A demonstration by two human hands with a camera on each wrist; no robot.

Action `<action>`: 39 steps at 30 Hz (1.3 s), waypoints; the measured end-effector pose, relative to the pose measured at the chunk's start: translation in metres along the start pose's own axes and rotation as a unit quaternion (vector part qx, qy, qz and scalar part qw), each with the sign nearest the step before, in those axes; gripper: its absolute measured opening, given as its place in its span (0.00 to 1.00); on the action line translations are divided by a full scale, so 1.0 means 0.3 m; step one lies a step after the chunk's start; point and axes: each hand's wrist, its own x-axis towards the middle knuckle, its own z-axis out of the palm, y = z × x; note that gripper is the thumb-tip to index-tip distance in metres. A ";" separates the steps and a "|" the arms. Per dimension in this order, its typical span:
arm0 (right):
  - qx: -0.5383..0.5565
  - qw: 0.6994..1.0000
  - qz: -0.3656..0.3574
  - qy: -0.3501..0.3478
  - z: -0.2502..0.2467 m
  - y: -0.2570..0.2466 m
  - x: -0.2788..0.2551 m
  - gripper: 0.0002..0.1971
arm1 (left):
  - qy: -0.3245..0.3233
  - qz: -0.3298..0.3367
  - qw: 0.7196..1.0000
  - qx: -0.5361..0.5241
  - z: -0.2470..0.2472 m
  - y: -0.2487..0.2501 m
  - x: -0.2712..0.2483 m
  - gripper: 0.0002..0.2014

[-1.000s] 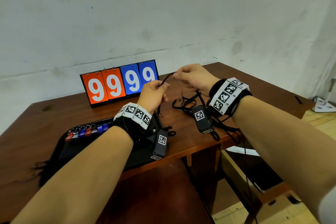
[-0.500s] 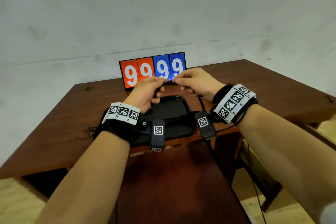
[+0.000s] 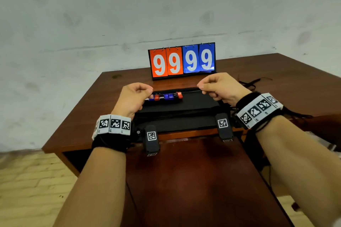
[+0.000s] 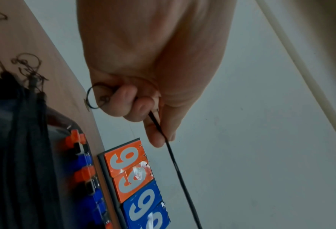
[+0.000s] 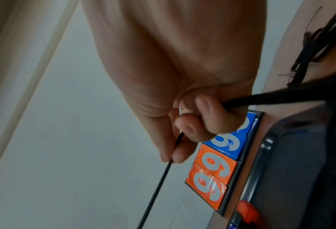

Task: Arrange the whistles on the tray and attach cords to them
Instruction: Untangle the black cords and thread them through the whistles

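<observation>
A thin black cord [image 3: 186, 90] runs taut between my two hands above the black tray [image 3: 193, 103]. My left hand [image 3: 137, 94] pinches its left end, and in the left wrist view the cord [image 4: 172, 156] leaves between thumb and finger while a small metal ring [image 4: 93, 97] shows at the curled fingers. My right hand [image 3: 217, 86] pinches the right end, with the cord [image 5: 161, 182] passing through its curled fingers. Several red and blue whistles [image 3: 166, 96] lie in a row at the tray's far edge, under the cord.
A flip scoreboard [image 3: 181, 61] reading 9999 stands behind the tray on the brown wooden table [image 3: 276, 79]. More black cords [image 3: 252, 82] lie on the table to the right, and loose cords [image 4: 28, 66] lie beside the tray's left end. A white wall is behind.
The two hands, close together half a second ago, have moved apart and pulled the cord straight over the tray. The head view has shifted so the tray sits centred.
</observation>
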 end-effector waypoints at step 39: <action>-0.339 0.939 0.064 0.010 -0.097 0.183 0.091 0.04 | -0.021 0.040 0.938 0.343 -0.052 -0.183 0.086 0.07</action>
